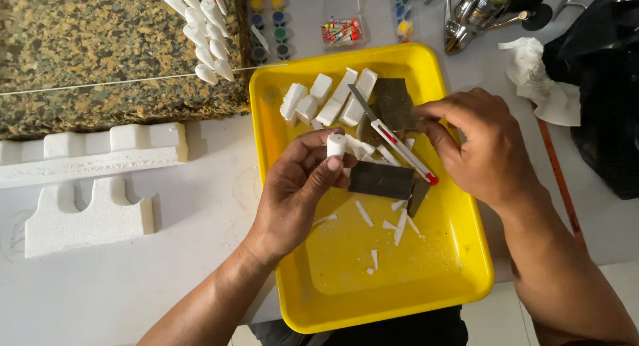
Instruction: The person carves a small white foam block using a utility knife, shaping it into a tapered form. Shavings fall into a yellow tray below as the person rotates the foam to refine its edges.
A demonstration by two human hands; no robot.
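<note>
Two hands work over a yellow tray [319, 279] on the white bench [120, 286]. Left hand [293, 193]: fingers closed on a short white foam cylinder [336, 145], held upright above the tray. Right hand [482, 150]: fingers pinched on dark sandpaper [394, 103], beside a snap-off knife [396, 141]. Foam blocks [326, 100] lie at the tray's far end; shaped foam pieces [206, 33] rest beyond.

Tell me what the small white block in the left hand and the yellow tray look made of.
Small white block: likely foam, matte and grainy, with white shavings lying below. Yellow tray: probably moulded plastic, smooth and glossy, with soft reflections on its floor.
</note>
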